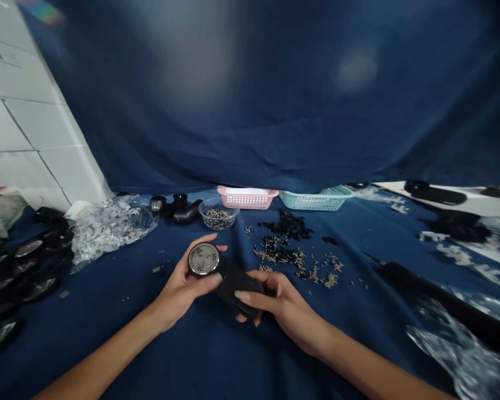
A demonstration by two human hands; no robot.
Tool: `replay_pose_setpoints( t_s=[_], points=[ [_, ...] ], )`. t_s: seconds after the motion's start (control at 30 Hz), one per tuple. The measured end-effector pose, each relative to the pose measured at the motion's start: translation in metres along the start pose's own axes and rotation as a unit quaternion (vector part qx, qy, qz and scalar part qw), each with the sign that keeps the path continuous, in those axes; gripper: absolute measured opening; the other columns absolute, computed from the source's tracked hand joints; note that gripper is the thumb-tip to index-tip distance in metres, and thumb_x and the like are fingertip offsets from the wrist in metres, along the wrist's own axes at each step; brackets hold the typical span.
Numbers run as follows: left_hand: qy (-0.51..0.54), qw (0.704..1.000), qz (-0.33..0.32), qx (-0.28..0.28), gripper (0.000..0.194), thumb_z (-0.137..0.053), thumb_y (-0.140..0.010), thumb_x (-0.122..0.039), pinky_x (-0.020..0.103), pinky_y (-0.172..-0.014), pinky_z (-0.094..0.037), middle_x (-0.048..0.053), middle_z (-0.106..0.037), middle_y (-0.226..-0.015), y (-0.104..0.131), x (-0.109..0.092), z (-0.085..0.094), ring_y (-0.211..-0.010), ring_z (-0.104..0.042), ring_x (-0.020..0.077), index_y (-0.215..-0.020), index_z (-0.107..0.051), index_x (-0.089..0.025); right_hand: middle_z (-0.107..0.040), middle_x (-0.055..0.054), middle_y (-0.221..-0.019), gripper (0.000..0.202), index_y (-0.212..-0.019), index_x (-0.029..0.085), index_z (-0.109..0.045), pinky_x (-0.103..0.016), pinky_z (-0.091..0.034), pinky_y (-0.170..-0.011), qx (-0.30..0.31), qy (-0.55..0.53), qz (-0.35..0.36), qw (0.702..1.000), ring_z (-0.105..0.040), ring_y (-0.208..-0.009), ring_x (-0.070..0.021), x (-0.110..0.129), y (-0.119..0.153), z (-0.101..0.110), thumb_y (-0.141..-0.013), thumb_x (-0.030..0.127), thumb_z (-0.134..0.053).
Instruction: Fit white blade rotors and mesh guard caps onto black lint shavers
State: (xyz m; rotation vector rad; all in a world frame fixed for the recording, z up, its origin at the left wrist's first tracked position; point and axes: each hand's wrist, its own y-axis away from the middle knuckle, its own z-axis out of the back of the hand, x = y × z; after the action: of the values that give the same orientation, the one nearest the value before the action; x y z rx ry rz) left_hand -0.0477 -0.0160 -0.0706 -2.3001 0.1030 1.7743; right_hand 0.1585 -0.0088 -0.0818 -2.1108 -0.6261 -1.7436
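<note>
A black handheld device with a round, perforated metal head is held over the blue cloth. My left hand is closed round its head end, the thumb lying on the neck. Round the lower end of the body wraps my right hand, thumb on top and fingertips showing below. Beyond the hands, small screws and small black parts lie scattered on the cloth. A clear bowl of small screws stands behind the device.
Pink and teal baskets stand at the back. At left are a bag of pale pieces and piled black devices. A black electric screwdriver, white parts and clear plastic bags lie at right.
</note>
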Motion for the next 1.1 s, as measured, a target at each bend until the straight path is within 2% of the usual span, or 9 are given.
replay_pose_setpoints(
  t_s=[0.1, 0.2, 0.27, 0.5, 0.67, 0.93, 1.1],
  points=[
    [0.058, 0.997, 0.042, -0.02, 0.058, -0.072, -0.081, -0.058, 0.037, -0.093, -0.051, 0.01, -0.069, -0.125, -0.002, 0.0002, -0.0007, -0.113, -0.063, 0.0253, -0.127, -0.062, -0.024, -0.066, -0.002, -0.074, 0.035, -0.087, 0.013, -0.072, -0.022, -0.046, -0.051, -0.011, -0.006, 0.009, 1.0, -0.071, -0.062, -0.0151, -0.0017, 0.0016, 0.0007, -0.072, 0.042, -0.085],
    [0.055, 0.997, 0.053, -0.024, 0.041, -0.075, -0.081, -0.049, 0.038, -0.093, -0.051, 0.009, -0.074, -0.112, -0.0054, -0.0011, 0.0009, -0.106, -0.066, 0.0257, -0.11, -0.069, -0.02, -0.067, -0.004, -0.079, 0.034, -0.09, 0.014, -0.071, -0.022, -0.047, -0.051, -0.025, -0.011, 0.02, 0.999, -0.071, -0.064, -0.0154, -0.003, 0.0023, 0.001, -0.075, 0.042, -0.084],
    [0.049, 0.997, 0.049, -0.021, 0.036, -0.077, -0.082, -0.043, 0.037, -0.093, -0.051, 0.008, -0.074, -0.11, -0.0069, -0.0012, 0.0025, -0.105, -0.066, 0.0252, -0.107, -0.07, -0.02, -0.068, -0.004, -0.082, 0.034, -0.09, 0.014, -0.071, -0.023, -0.049, -0.05, -0.03, -0.012, 0.024, 0.999, -0.072, -0.064, -0.0156, -0.0039, 0.0024, 0.001, -0.075, 0.041, -0.084],
    [0.051, 0.998, 0.04, -0.013, 0.055, -0.071, -0.085, -0.048, 0.034, -0.09, -0.05, 0.01, -0.072, -0.119, -0.005, -0.0006, 0.0027, -0.108, -0.064, 0.0256, -0.131, -0.063, -0.019, -0.07, -0.005, -0.089, 0.033, -0.094, 0.014, -0.068, -0.023, -0.055, -0.052, -0.036, -0.023, 0.021, 0.999, -0.074, -0.066, -0.0167, -0.0047, 0.0032, 0.0016, -0.077, 0.038, -0.082],
    [0.048, 0.998, 0.052, -0.001, 0.062, -0.065, -0.088, -0.052, 0.034, -0.081, -0.053, 0.009, -0.07, -0.119, -0.0038, -0.001, 0.0007, -0.094, -0.064, 0.0212, -0.142, -0.053, -0.023, -0.071, -0.008, -0.097, 0.034, -0.097, 0.014, -0.064, -0.028, -0.063, -0.063, -0.028, -0.045, 0.016, 0.998, -0.077, -0.073, -0.0202, -0.0032, 0.0045, 0.0027, -0.079, 0.037, -0.081],
    [0.025, 0.999, 0.039, -0.014, 0.055, -0.063, -0.09, -0.051, 0.033, -0.075, -0.053, 0.007, -0.07, -0.105, -0.0025, 0.006, -0.0016, -0.079, -0.059, 0.0171, -0.136, -0.058, -0.021, -0.074, -0.007, -0.093, 0.038, -0.095, 0.018, -0.054, -0.037, -0.066, -0.075, 0.003, -0.068, 0.0, 0.998, -0.078, -0.081, -0.024, -0.0033, 0.0054, 0.0035, -0.078, 0.035, -0.084],
    [0.012, 0.999, 0.028, -0.04, 0.054, -0.066, -0.087, -0.054, 0.033, -0.074, -0.053, 0.008, -0.068, -0.108, -0.0002, 0.006, -0.0043, -0.088, -0.06, 0.0201, -0.129, -0.064, -0.021, -0.075, -0.007, -0.099, 0.04, -0.095, 0.019, -0.05, -0.036, -0.065, -0.076, 0.019, -0.067, -0.001, 0.998, -0.078, -0.083, -0.0214, -0.0054, 0.0063, 0.0025, -0.078, 0.033, -0.084]
  ],
)
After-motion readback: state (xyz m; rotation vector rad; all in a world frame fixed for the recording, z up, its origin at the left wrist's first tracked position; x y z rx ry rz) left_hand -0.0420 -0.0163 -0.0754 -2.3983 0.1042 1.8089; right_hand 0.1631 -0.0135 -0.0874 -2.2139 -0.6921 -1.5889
